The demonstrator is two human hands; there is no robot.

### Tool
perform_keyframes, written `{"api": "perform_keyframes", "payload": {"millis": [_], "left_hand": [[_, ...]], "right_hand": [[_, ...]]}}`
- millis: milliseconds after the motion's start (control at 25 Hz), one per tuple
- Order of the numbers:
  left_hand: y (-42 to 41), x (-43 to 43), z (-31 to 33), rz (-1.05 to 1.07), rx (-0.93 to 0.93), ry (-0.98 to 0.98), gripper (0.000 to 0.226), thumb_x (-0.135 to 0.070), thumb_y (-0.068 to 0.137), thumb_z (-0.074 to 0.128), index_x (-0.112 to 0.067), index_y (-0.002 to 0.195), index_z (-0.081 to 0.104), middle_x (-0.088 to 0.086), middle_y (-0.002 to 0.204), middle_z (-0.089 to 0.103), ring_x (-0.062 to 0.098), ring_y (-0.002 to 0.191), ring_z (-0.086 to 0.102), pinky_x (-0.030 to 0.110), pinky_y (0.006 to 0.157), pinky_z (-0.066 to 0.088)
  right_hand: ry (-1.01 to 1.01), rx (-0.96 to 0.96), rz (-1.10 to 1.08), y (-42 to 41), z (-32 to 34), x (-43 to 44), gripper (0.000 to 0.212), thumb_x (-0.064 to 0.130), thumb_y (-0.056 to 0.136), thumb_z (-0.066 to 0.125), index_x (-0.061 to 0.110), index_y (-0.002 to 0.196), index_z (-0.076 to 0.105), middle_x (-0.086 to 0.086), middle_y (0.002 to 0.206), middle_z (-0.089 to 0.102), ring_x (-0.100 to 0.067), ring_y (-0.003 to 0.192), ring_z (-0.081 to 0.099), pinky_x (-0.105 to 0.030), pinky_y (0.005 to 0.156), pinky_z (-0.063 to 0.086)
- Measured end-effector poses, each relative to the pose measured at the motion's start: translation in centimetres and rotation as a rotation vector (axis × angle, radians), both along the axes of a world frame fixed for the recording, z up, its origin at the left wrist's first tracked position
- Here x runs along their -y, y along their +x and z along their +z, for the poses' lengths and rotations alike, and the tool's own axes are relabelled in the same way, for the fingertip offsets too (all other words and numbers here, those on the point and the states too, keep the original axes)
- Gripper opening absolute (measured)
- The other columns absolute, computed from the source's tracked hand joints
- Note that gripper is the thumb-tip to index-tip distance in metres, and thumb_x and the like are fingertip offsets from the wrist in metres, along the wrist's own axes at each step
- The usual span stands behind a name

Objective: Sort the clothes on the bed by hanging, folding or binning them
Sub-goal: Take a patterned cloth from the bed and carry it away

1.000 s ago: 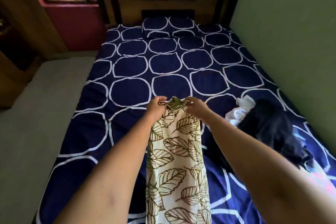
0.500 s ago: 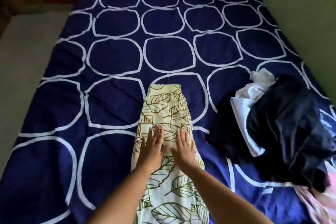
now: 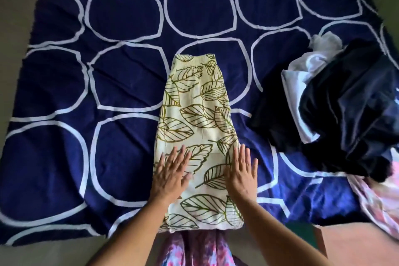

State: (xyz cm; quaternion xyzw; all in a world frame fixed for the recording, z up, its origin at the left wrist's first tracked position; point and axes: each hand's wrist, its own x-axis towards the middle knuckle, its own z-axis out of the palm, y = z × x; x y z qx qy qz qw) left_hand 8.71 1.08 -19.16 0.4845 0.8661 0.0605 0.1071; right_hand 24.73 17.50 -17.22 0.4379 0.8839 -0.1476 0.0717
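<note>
Both hands (image 3: 207, 171) flat, fingers spread, on leaf-print garment (image 3: 197, 114)

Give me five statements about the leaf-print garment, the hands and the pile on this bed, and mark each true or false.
1. The cream garment with olive leaf print lies flat on the navy bedsheet with white rings. True.
2. Both hands grip the garment's waistband. False: the left hand and right hand rest open, palms down, on its lower part.
3. A heap of dark clothes sits to the right of the garment. True.
4. The heap covers the garment. False: they lie apart.
5. A white cloth shows within the heap. True.
</note>
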Motion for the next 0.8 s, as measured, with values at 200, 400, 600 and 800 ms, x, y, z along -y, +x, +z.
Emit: {"api": "perform_keyframes", "payload": {"millis": [200,400,600,800], "left_hand": [[5.0,3.0,-0.7,-0.283,0.041,-0.082,0.076,-0.051,0.09,0.029,-0.022,0.154,0.0,-0.003,0.161,0.007,0.018,0.149,-0.002,0.045,0.117,0.006],[4.1,7.5,-0.2,-0.03,0.027,-0.252,0.063,-0.054,0.095,0.017,-0.03,0.153,0.013,-0.002,0.161,0.014,0.023,0.146,0.012,0.048,0.115,0.011],[3.8,11.2,2.4,0.308,0.098,-0.106,0.062,-0.035,0.086,0.065,-0.015,0.141,0.045,0.013,0.135,0.056,0.034,0.118,0.057,0.05,0.094,0.045],[4.2,9.6,4.0,0.812,0.617,0.097,0.05,-0.025,0.083,0.072,-0.007,0.127,0.055,0.013,0.106,0.067,0.034,0.096,0.064,0.04,0.08,0.052]], "right_hand": [[-0.113,0.041,0.462,1.9,-0.4,5.9,0.075,0.047,0.091,0.043,0.022,0.152,0.009,0.003,0.159,0.008,-0.015,0.147,0.007,-0.04,0.116,0.006],[-0.185,0.269,0.266,6.2,0.6,4.6,0.07,0.064,0.091,0.012,0.033,0.149,-0.011,0.015,0.155,-0.018,-0.011,0.145,-0.015,-0.039,0.116,-0.013],[-0.324,0.28,0.16,8.9,3.5,2.4,0.074,0.063,0.092,0.021,0.028,0.151,-0.008,0.013,0.156,-0.016,-0.014,0.147,-0.006,-0.038,0.119,0.003],[-0.475,-0.175,-0.644,6.0,4.1,3.7,0.049,0.025,0.084,0.067,0.009,0.128,0.052,-0.014,0.121,0.061,-0.035,0.12,0.048,-0.037,0.094,0.036]]}}
